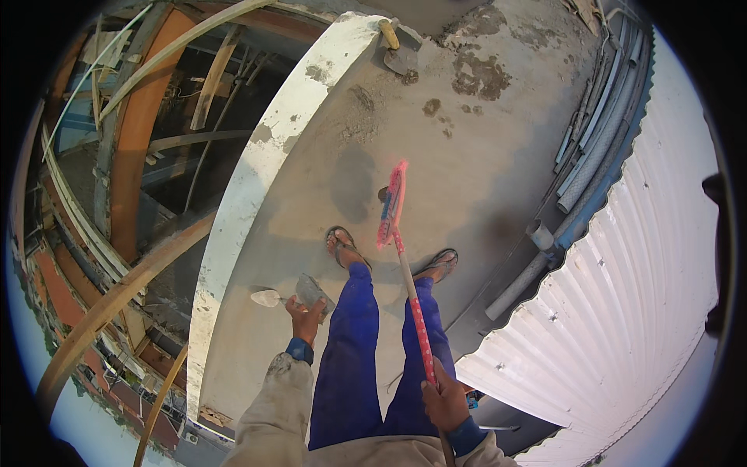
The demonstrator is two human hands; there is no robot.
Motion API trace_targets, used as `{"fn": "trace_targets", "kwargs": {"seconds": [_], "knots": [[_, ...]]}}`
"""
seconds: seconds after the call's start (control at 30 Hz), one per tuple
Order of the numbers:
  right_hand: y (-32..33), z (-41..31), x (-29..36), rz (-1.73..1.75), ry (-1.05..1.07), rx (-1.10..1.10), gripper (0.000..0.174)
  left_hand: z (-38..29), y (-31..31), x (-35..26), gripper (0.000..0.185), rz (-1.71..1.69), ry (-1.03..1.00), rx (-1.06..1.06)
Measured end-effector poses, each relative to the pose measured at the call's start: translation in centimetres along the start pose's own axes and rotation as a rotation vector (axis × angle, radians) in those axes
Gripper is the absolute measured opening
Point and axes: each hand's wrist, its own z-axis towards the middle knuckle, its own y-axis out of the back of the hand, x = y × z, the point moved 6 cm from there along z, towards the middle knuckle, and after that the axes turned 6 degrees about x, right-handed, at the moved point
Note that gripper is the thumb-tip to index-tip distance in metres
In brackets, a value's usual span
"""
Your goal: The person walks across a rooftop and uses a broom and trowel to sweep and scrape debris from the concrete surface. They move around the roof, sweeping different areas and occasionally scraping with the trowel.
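My left hand is closed around two tools beside my left leg. One is a small pointing trowel, its blade directed left. The other is a grey rectangular plastering float or trowel; my fingers cover its grip. In my right hand is the lower part of a broom's handle, wrapped in red polka-dot covering. The broom head, with pink and blue bristles, is beyond my feet over the smooth grey cement floor. I cannot tell whether its bristles touch the floor.
A low white wall borders the left; past it is a drop with timber beams. A wooden-handled trowel lies by the wall's far end. Pipes and a corrugated metal sheet line the right. Dark wet patches mark the far floor.
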Motion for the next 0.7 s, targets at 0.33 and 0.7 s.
{"fn": "trace_targets", "kwargs": {"seconds": [0.33, 0.7], "knots": [[-7.2, 15.7, 6.2, 0.263, 0.073, 0.347, 0.059, -0.9, -3.6, 2.7, 0.106, -0.162, -0.015, 0.008], [2.5, 1.7, 1.3, -0.049, 0.131, 0.217, 0.060, 0.1, -5.3, 5.7, 0.107, -0.166, -0.085, -0.030]]}}
